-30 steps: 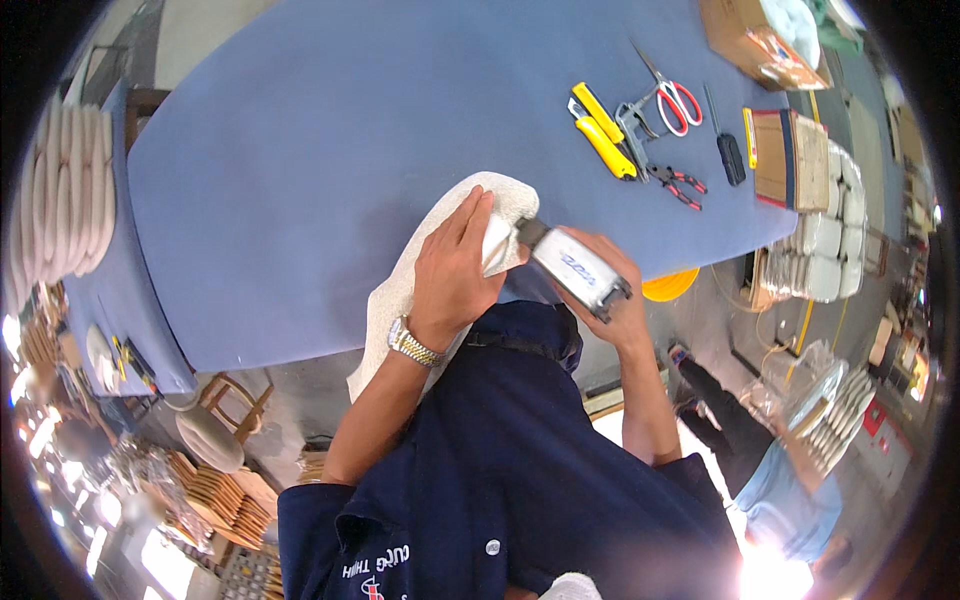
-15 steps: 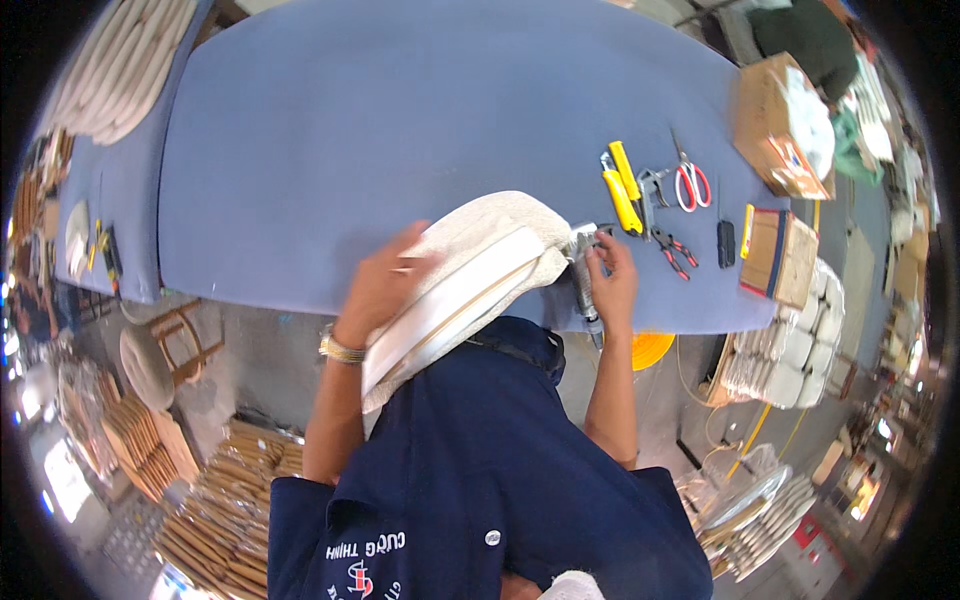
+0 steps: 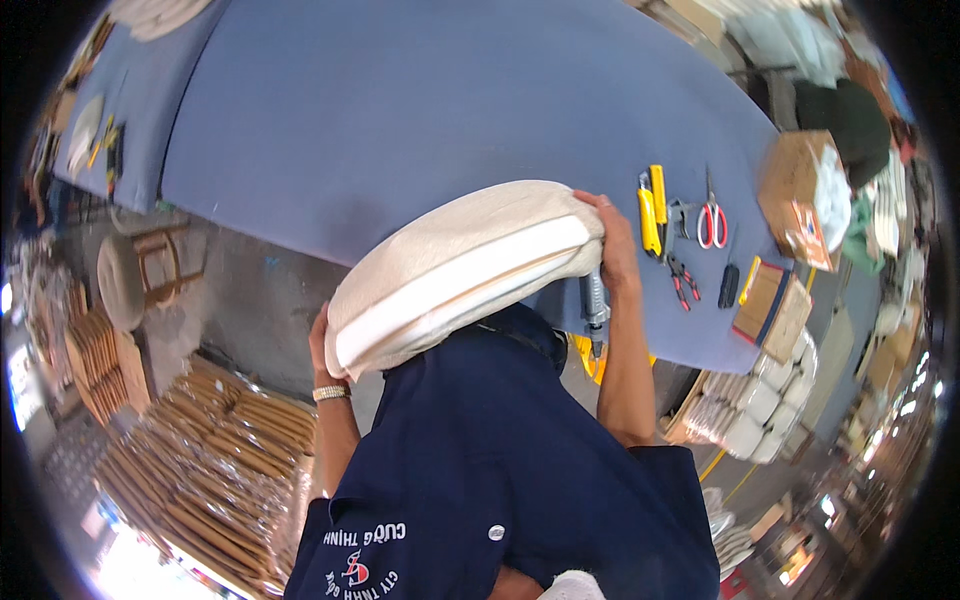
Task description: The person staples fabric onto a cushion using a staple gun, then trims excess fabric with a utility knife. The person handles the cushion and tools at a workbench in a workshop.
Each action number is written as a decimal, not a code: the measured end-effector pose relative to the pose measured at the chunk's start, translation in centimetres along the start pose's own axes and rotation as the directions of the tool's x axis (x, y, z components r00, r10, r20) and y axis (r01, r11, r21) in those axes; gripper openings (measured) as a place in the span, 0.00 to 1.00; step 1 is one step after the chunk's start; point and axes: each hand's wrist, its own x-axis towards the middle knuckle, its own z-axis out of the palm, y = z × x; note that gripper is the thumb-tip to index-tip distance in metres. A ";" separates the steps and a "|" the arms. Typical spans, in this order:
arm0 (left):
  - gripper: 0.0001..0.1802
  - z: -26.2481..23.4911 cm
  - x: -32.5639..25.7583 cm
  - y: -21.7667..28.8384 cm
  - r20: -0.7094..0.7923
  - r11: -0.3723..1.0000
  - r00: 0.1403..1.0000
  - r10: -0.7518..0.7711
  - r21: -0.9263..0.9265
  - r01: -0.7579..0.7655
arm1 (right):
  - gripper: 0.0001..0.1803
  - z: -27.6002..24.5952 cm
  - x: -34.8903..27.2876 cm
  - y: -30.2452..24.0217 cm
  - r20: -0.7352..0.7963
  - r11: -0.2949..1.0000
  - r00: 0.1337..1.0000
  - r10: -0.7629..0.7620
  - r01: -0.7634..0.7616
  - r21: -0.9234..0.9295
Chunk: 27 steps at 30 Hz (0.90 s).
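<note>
A curved seat cushion (image 3: pixel 440 240) in beige fabric is tilted on edge between my hands at the table's near edge. White padding and a thin brown strip show along its near face. My left hand (image 3: pixel 321 342) grips the lower left end, its fingers partly hidden behind the fabric. At the upper right end my right hand (image 3: pixel 616 245) is closed round the cushion, some fingertips hidden. Just below my right hand lies a grey tool (image 3: pixel 595 305) with a long round body, its upper part covered by the cushion.
On the blue table (image 3: pixel 430 110), right of the cushion, lie yellow-handled cutters (image 3: pixel 652 212), red-handled scissors (image 3: pixel 712 225), pliers (image 3: pixel 683 283) and a black block (image 3: pixel 729 286). Cardboard boxes (image 3: pixel 797 190) stand further right. Wrapped brown stacks (image 3: pixel 210 465) and a chair (image 3: pixel 150 275) are at left.
My right hand has let go of the grey tool and taken the cushion's right end. The left hand has slid down to its left end. The view has turned.
</note>
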 end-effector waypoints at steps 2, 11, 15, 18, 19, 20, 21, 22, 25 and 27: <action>0.29 2.5 -1.7 2.8 0.099 0.998 0.995 0.014 -0.068 -0.008 | 0.24 0.6 1.4 -0.6 -0.086 0.990 0.987 -0.132 0.136 0.034; 0.38 7.7 1.9 9.0 -0.025 0.994 0.998 0.058 -0.090 -0.060 | 0.22 6.1 6.1 -9.0 0.009 0.982 0.991 -0.135 0.135 -0.134; 0.37 8.3 2.0 9.9 0.059 0.990 0.994 0.093 0.098 -0.098 | 0.23 5.0 6.5 -7.8 -0.021 0.985 0.993 -0.117 0.113 -0.131; 0.35 9.4 -0.1 11.0 0.123 0.959 0.973 0.197 0.182 -0.218 | 0.24 3.4 6.1 -7.1 -0.003 0.994 0.997 -0.072 0.071 -0.080; 0.34 10.2 -0.7 11.3 0.147 0.944 0.960 0.237 0.199 -0.263 | 0.25 2.2 6.5 -6.3 0.005 0.997 0.999 -0.053 0.053 -0.050; 0.29 12.1 -2.2 11.9 0.129 0.931 0.946 0.298 0.179 -0.318 | 0.25 1.0 6.6 -5.6 0.002 0.999 0.999 -0.035 0.035 -0.019; 0.28 12.4 -2.2 11.8 0.162 0.895 0.912 0.376 0.191 -0.403 | 0.25 0.5 6.4 -5.2 -0.018 1.000 1.000 -0.019 0.019 0.008; 0.26 12.6 -2.0 11.7 0.197 0.851 0.871 0.449 0.202 -0.485 | 0.24 -0.3 5.9 -4.8 -0.022 0.998 1.000 0.008 -0.007 0.060; 0.22 13.7 -1.7 11.9 0.340 0.671 0.708 0.619 0.241 -0.702 | 0.22 -1.3 6.1 -3.2 -0.047 0.972 0.994 -0.102 0.109 0.209; 0.21 13.3 -1.2 12.8 0.465 0.505 0.575 0.673 0.279 -0.817 | 0.20 -1.3 5.0 -3.8 -0.080 0.947 0.984 -0.159 0.175 0.269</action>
